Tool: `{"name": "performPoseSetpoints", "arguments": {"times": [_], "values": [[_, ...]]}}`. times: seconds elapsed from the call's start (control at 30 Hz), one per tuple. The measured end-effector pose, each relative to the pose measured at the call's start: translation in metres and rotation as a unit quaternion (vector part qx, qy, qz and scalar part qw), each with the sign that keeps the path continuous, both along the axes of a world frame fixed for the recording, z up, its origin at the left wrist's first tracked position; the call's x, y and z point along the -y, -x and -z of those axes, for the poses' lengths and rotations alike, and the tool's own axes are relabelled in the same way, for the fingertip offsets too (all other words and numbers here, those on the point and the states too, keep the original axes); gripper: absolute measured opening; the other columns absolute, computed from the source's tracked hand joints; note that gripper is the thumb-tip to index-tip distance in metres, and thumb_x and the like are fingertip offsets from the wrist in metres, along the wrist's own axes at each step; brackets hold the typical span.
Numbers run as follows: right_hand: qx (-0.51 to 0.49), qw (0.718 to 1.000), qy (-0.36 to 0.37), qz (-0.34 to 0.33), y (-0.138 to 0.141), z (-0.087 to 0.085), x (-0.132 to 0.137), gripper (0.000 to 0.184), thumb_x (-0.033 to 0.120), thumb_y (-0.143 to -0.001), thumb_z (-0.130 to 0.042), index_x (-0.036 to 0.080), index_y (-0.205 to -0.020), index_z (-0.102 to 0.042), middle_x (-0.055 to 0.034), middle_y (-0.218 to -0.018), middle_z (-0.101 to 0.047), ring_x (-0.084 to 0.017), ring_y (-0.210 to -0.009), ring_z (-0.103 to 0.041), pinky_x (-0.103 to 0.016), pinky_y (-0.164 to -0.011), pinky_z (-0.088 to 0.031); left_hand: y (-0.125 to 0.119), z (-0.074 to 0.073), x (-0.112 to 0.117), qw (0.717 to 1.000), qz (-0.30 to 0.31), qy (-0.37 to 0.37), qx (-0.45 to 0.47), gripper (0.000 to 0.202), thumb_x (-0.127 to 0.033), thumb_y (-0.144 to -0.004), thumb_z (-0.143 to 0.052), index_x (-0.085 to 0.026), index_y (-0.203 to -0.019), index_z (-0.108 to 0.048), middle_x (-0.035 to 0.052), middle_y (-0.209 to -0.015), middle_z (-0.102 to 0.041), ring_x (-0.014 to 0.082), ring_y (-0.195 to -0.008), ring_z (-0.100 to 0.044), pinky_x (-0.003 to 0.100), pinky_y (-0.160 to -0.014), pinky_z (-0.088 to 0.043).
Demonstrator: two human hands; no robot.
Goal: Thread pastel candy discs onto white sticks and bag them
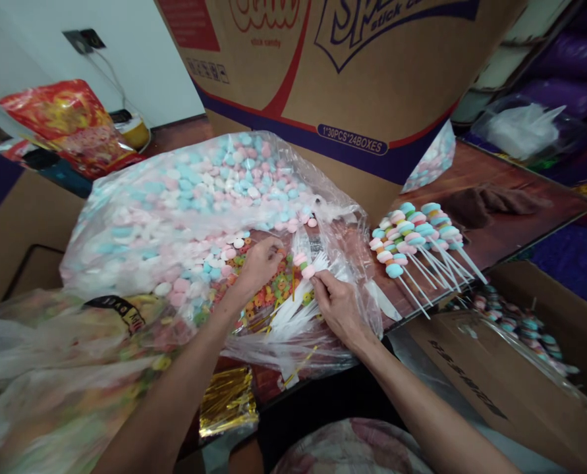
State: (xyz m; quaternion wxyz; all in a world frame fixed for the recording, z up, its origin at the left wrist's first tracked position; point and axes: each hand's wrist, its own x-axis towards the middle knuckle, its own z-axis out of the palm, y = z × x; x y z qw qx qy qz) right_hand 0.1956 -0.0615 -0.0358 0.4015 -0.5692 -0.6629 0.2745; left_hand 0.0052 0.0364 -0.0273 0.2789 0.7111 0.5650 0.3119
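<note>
Your right hand point(341, 304) pinched a skewer point(306, 270), your left hand point(259, 264) was over gummies point(260, 300), loaded skewers point(408, 229) lay rightward.

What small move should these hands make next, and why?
Probably the left hand should add another piece to the short pink-and-green stack of round candies held by the right hand, since the nearby multicoloured white-stick candy skewers carry longer stacks.

Pink candies point(307, 271) and a green ring point(303, 265) sit stacked at a tilt just beside loose white sticks point(292, 317), with orange, yellow and green candy rings point(262, 299) heaped to the left
</note>
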Motion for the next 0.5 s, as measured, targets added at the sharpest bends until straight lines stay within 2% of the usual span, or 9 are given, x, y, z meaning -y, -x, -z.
{"name": "performPoseSetpoints", "arguments": {"times": [0.1,0.2,0.33,0.5], "values": [[-0.011,1.0,-0.003,-0.007,0.0,0.001,0.0,0.026,0.031,-0.098,-0.044,0.021,-0.082,-0.062,0.0038,-0.061,-0.048,-0.012,-0.053,-0.042,-0.024,-0.055,-0.032,-0.004,-0.006,0.005,0.988,-0.03,0.037,0.15,0.013,-0.026,-0.074,-0.064,-0.019,-0.086,-0.062,0.0018,-0.079,-0.068,0.0176,-0.075,-0.066,0.03,-0.074,-0.053],[-0.017,1.0,-0.008,-0.015,0.0,0.005,0.0,0.027,0.031,-0.098,-0.044,0.021,-0.083,-0.063,0.0032,-0.062,-0.05,-0.012,-0.055,-0.044,-0.023,-0.056,-0.033,-0.011,-0.014,0.01,0.967,-0.055,0.062,0.242,0.021,-0.031,-0.071,-0.068,-0.018,-0.087,-0.064,0.0017,-0.079,-0.07,0.0164,-0.072,-0.067,0.029,-0.073,-0.053],[-0.019,1.0,-0.012,-0.015,0.001,0.007,-0.001,0.027,0.031,-0.098,-0.044,0.02,-0.084,-0.065,0.0027,-0.064,-0.052,-0.012,-0.056,-0.045,-0.023,-0.057,-0.034,-0.02,-0.021,0.016,0.962,-0.054,0.051,0.262,0.026,-0.032,-0.07,-0.07,-0.016,-0.09,-0.069,0.0048,-0.09,-0.074,0.0166,-0.078,-0.067,0.028,-0.074,-0.052],[-0.021,1.0,-0.013,-0.008,0.001,0.006,0.0,0.026,0.03,-0.097,-0.044,0.02,-0.085,-0.066,0.0032,-0.063,-0.05,-0.012,-0.055,-0.043,-0.023,-0.057,-0.033,-0.023,-0.021,0.021,0.962,-0.063,0.042,0.262,0.025,-0.03,-0.071,-0.069,-0.016,-0.091,-0.071,0.0051,-0.088,-0.074,0.0165,-0.077,-0.066,0.027,-0.071,-0.051]]}}
